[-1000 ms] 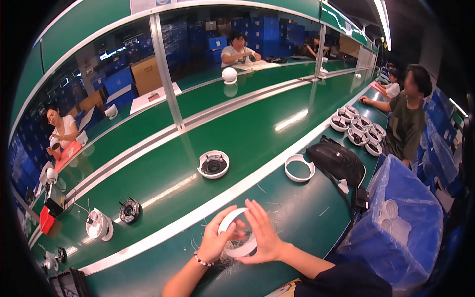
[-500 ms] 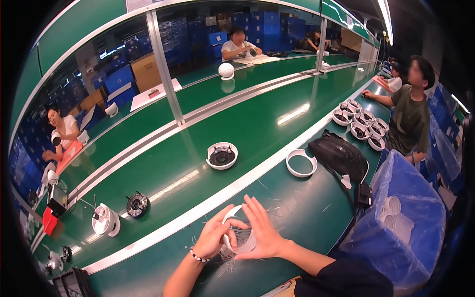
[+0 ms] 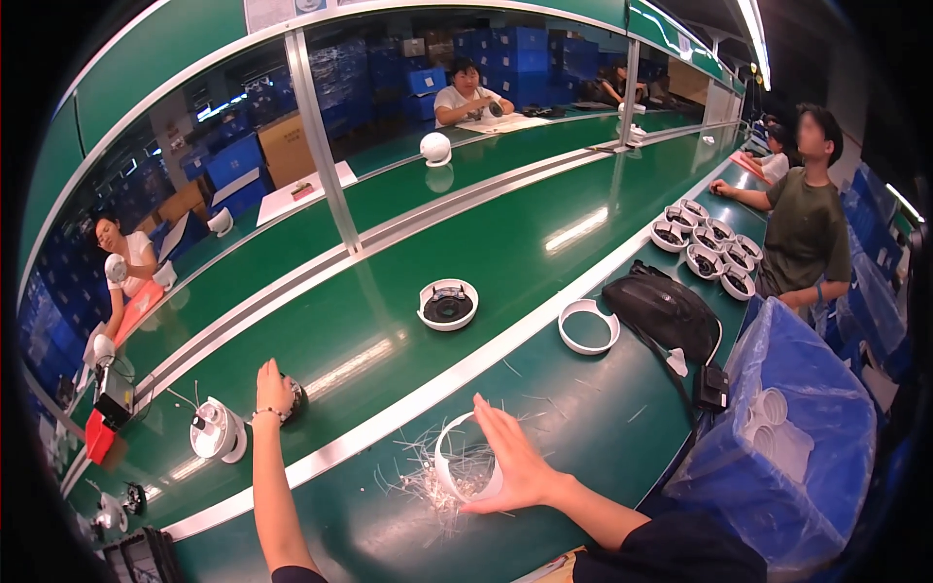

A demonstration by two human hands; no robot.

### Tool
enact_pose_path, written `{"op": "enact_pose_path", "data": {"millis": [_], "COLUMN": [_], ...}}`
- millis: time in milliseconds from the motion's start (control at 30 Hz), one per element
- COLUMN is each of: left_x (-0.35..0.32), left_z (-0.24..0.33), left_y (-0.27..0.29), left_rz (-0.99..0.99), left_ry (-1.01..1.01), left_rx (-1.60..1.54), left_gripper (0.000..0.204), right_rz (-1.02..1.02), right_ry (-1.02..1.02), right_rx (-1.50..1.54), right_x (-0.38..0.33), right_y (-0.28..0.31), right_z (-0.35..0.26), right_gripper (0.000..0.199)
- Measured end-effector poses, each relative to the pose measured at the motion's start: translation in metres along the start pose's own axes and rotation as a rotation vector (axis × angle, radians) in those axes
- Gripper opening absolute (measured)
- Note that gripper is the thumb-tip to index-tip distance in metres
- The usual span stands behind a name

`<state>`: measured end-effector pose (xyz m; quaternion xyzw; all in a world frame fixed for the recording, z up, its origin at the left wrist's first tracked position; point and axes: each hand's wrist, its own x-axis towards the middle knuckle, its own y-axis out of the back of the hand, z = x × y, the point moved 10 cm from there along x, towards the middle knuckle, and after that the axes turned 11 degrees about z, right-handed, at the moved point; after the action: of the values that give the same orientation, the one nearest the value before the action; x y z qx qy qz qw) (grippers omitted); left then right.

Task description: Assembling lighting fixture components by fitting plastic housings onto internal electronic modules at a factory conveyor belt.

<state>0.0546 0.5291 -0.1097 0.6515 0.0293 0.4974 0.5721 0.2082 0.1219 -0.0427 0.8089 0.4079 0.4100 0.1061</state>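
My right hand [image 3: 517, 464] grips a white plastic ring [image 3: 445, 468] from its right side, fingers along the top and thumb at the bottom. The ring is tilted above a heap of thin pale clippings [image 3: 418, 476] on the green bench. My left arm stretches forward to the conveyor, where my left hand [image 3: 275, 392] closes on the left side of a black round part [image 3: 297, 400]. The hand hides much of that part and the thumb is out of sight. Left of this hand, a white camera-like housing [image 3: 216, 432] with wires stands on the belt.
On the belt ahead sits a white bowl-shaped housing [image 3: 448, 305]. Another white ring [image 3: 588, 326], a black bag [image 3: 664, 309] and several white housings [image 3: 705, 258] lie along the bench. A blue lined bin [image 3: 777, 437] stands at right. Several people work nearby.
My left hand has left the white ring and reached forward-left to the black round part. My right hand still holds the ring. The view has shifted slightly.
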Motion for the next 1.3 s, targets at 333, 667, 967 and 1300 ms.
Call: {"op": "enact_pose_path", "data": {"millis": [333, 667, 967, 1300], "left_x": [-0.006, -0.025, -0.041, -0.095], "left_z": [0.015, -0.023, 0.159, 0.266], "left_y": [0.003, -0.037, 0.020, 0.053], "left_rz": [-0.368, -0.283, 0.028, -0.200], "left_ry": [0.342, 0.540, 0.658, 0.524], "left_rx": [0.270, 0.028, -1.292, -1.541], "left_gripper": [0.095, 0.038, 0.039, 0.049], "right_rz": [0.067, 0.071, 0.200, 0.262], "right_ry": [-0.024, -0.557, -0.620, -0.262], "right_rx": [0.041, 1.076, 1.081, 0.156], "right_x": [-0.002, -0.029, 0.030, 0.061], "right_y": [0.017, -0.011, 0.008, -0.013], "right_z": [0.011, 0.068, 0.073, 0.047], "right_gripper": [0.115, 0.092, 0.074, 0.104]}}
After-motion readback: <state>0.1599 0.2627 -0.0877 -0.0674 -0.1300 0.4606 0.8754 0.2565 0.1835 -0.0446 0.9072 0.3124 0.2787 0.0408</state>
